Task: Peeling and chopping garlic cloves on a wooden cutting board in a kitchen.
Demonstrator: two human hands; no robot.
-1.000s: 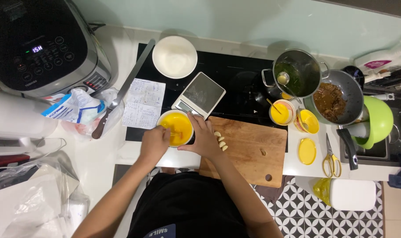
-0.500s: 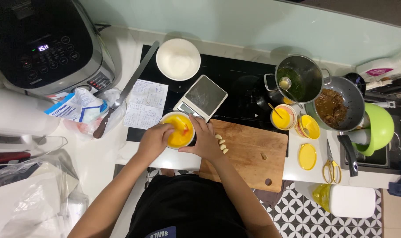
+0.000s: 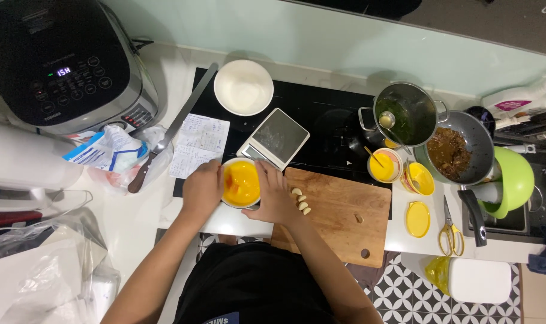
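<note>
Fingers of both hands (image 3: 202,191) (image 3: 275,198) wrapped around bowl (image 3: 241,183) of orange liquid.

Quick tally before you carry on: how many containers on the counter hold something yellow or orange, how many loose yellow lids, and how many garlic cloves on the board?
Containers with yellow or orange contents: 3 (bowl between left hand and right hand, cup, tub)
Loose yellow lids: 1
Garlic cloves: 4
Total: 8

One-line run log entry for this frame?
left hand: cupping yellow bowl | right hand: on bowl's other side | bowl: at cutting board edge
</note>
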